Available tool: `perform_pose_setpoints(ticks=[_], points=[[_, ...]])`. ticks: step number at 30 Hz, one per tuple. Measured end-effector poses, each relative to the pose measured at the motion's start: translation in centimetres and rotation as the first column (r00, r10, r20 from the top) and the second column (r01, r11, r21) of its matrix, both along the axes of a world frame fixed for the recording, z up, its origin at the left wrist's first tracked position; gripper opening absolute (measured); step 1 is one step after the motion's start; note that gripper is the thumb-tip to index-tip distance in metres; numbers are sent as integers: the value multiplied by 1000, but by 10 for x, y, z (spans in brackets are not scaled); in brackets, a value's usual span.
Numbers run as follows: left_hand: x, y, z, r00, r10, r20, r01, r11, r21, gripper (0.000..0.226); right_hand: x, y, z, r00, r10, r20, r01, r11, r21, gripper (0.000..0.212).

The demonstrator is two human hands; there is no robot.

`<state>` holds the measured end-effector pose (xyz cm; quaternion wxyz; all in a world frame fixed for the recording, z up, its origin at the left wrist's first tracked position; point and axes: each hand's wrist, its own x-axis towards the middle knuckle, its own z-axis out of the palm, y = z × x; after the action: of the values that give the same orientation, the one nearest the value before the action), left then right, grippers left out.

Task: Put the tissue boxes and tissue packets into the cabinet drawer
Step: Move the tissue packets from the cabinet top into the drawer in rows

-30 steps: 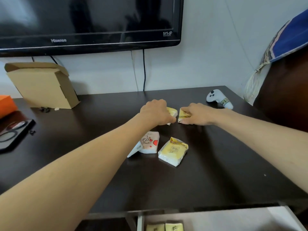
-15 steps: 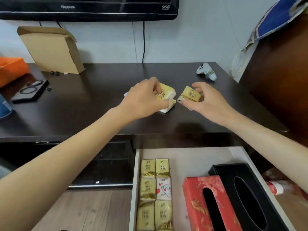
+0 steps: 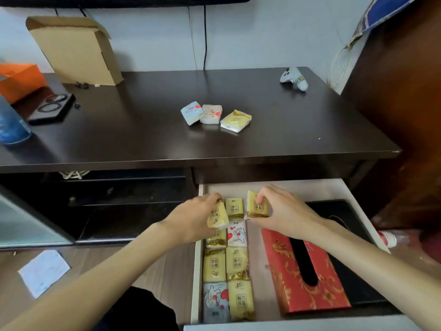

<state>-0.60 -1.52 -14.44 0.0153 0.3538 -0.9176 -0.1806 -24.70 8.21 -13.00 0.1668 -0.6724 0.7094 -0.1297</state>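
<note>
Over the open drawer (image 3: pixel 267 278), my left hand (image 3: pixel 191 218) grips a yellow tissue packet (image 3: pixel 218 216) above the left column of packets. My right hand (image 3: pixel 284 211) pinches another yellow tissue packet (image 3: pixel 255 206) just right of the packet rows. Several packets (image 3: pixel 236 261) lie in two columns along the drawer's left side. A red tissue box (image 3: pixel 307 278) and a black tissue box (image 3: pixel 343 211) lie to their right. Three packets remain on the dark cabinet top (image 3: pixel 152 130): a blue one (image 3: pixel 191 113), a pink one (image 3: pixel 211 113) and a yellow one (image 3: pixel 236 120).
A cardboard box (image 3: pixel 76 48) leans against the wall at the back left, beside an orange bag (image 3: pixel 20 80), a black tray (image 3: pixel 52 108) and a blue bottle (image 3: pixel 10 125). A white game controller (image 3: pixel 294 78) lies at the back right. A dark wooden cupboard (image 3: pixel 401 115) stands right.
Both hands lifted a yellow packet each off the cabinet top and brought them down over the open drawer. The view tilted down from the top to the drawer.
</note>
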Motion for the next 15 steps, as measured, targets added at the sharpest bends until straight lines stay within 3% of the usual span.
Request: perform_pose_setpoints(ticks=[4, 7, 15], points=[[-18, -25, -34, 983, -67, 171, 88, 989, -116, 81, 6, -28, -31, 999, 11, -49, -8, 998, 63, 34], [-33, -39, -46, 971, -115, 209, 156, 969, -191, 73, 12, -48, -50, 999, 3, -52, 2, 996, 93, 34], [-39, -62, -62, 955, -118, 272, 185, 954, -235, 76, 18, -82, -77, 999, -53, -10, 53, 995, 83, 60]])
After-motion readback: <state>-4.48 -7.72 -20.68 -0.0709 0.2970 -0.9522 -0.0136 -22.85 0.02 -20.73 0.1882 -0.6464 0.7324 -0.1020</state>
